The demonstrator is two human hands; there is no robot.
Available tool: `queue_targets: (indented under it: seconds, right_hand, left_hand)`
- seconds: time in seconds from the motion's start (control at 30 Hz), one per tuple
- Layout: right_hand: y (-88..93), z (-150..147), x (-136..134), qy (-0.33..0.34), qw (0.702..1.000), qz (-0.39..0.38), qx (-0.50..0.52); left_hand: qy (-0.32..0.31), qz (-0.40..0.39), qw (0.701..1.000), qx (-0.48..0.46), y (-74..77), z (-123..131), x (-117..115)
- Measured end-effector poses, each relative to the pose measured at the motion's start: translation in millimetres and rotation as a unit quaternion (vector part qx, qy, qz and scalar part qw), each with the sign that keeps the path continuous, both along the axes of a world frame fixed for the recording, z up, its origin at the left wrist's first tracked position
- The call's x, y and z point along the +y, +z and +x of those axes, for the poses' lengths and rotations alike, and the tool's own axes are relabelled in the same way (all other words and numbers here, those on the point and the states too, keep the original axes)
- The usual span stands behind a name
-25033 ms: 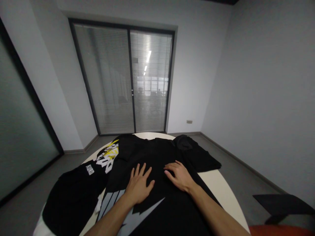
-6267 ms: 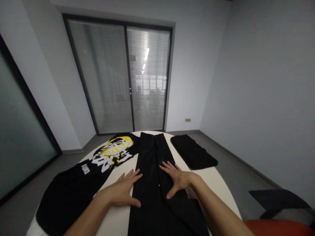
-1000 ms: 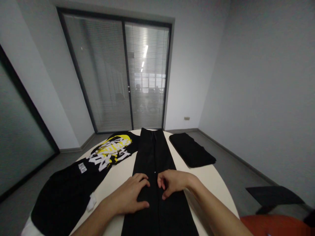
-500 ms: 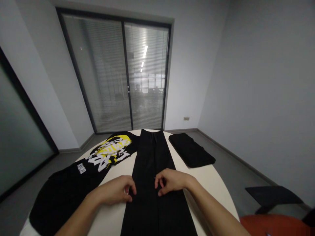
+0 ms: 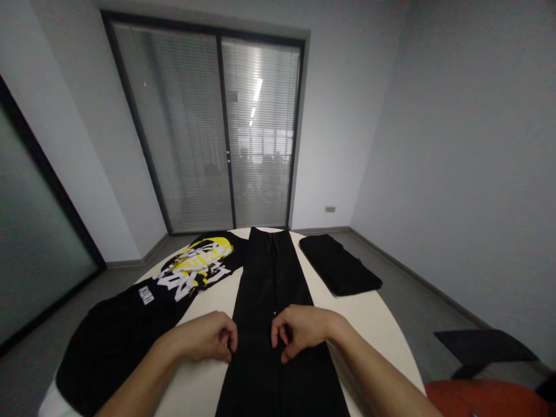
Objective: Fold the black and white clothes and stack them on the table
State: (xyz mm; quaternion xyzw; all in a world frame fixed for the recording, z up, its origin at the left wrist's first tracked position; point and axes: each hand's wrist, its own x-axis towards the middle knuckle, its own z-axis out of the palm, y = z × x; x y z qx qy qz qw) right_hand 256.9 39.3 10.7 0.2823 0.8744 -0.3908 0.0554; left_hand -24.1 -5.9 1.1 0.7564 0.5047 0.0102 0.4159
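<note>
A pair of black trousers (image 5: 260, 284) lies lengthwise down the middle of the table, its waist at the far end and its legs toward me. At the left edge of the left trouser leg, my left hand (image 5: 208, 337) is closed, thumb and fingertips drawn together at the cloth. My right hand (image 5: 302, 331) rests over the line between the two legs. Its fingers are curled, with a small gap showing between them and the thumb. How firmly either hand touches the fabric is hard to see.
A black T-shirt (image 5: 117, 330) with yellow and white print spreads over the table's left side. Folded black cloth (image 5: 339, 265) lies at the right on the round white table (image 5: 371, 324). An orange-seated chair (image 5: 482, 397) stands at the lower right, beyond the table edge.
My left thumb and fingers have come closer together at the trouser edge. My right hand has shifted slightly toward me. The clothes lie as before.
</note>
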Motion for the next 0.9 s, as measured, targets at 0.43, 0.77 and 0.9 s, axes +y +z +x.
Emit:
queue_targets:
  seconds: [0.43, 0.77, 0.9]
  right_hand:
    - [28.7, -27.9, -51.2, 0.034, 0.972, 0.105, -0.208]
    - [30.9, -46.0, -84.1, 0.082, 0.934, 0.238, -0.254]
    - [24.3, -41.8, -70.3, 0.084, 0.954, 0.198, -0.207]
  left_hand:
    - [-0.01, 0.004, 1.0, -0.003, 2.1, -2.7, -0.4]
    - [-0.048, 0.121, 0.989, -0.066, 7.7, -0.1, -0.7]
    - [-0.028, 0.116, 0.991, -0.054, 10.0, 0.5, -1.5]
